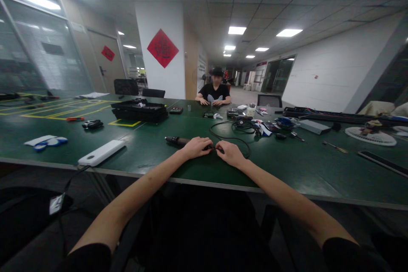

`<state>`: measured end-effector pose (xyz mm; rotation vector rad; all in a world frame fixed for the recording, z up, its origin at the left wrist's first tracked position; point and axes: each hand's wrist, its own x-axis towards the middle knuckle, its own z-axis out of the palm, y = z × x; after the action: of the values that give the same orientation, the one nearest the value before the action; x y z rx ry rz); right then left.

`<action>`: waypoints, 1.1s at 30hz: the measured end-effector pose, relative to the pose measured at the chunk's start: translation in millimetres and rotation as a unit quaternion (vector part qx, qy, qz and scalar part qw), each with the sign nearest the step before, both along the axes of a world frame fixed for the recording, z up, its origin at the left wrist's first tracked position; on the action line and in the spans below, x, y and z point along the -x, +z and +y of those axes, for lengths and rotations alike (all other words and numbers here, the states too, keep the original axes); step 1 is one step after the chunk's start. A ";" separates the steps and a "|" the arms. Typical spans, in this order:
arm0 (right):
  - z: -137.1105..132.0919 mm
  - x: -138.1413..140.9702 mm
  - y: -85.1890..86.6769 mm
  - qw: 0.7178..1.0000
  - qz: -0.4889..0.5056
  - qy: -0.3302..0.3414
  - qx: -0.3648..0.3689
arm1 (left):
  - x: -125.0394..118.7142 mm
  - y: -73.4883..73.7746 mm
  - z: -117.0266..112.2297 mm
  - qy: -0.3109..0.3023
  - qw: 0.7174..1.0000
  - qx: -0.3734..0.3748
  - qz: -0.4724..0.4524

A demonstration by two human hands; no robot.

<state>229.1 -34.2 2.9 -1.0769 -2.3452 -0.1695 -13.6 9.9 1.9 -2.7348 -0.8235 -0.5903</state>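
An electric screwdriver (pixel 174 140), dark with a brownish body, lies on the green table with its tip pointing left. My left hand (pixel 197 148) is closed around its rear end, covering much of the body. Just to the right, the fingers of my right hand (pixel 230 153) are pinched on the end of a black cable (pixel 250 148). Only a small gap separates the two hands, and a thin dark piece shows there; whether plug and screwdriver are joined I cannot tell. From the right hand the cable loops back to a coiled bundle (pixel 244 125).
A white box-shaped device (pixel 102 153) lies at the near left, with a black tray (pixel 140 111) behind it. Electronics parts and a white fan grille (pixel 369 136) are on the right. Across the table sits another person (pixel 216 91), hands on the tabletop.
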 end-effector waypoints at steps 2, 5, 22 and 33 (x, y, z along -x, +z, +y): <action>0.2 0.2 0.0 1.000 0.002 -0.002 0.003 | 0.6 0.7 -0.7 -0.003 1.000 0.002 0.003; 0.4 0.3 -0.1 1.000 0.006 -0.004 0.006 | 0.7 1.5 -1.5 -0.012 1.000 -0.004 0.011; 3.1 -0.7 -2.9 1.000 0.003 0.002 0.003 | -1.9 1.6 -5.1 0.000 1.000 -0.015 0.013; 6.1 -1.6 -5.0 1.000 0.001 0.016 0.000 | -1.0 0.3 -2.8 -0.022 1.000 0.011 -0.003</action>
<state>230.6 -28.1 -2.1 -1.0397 -2.3597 -0.1569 -12.7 7.2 2.2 -2.7787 -0.7782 -0.6015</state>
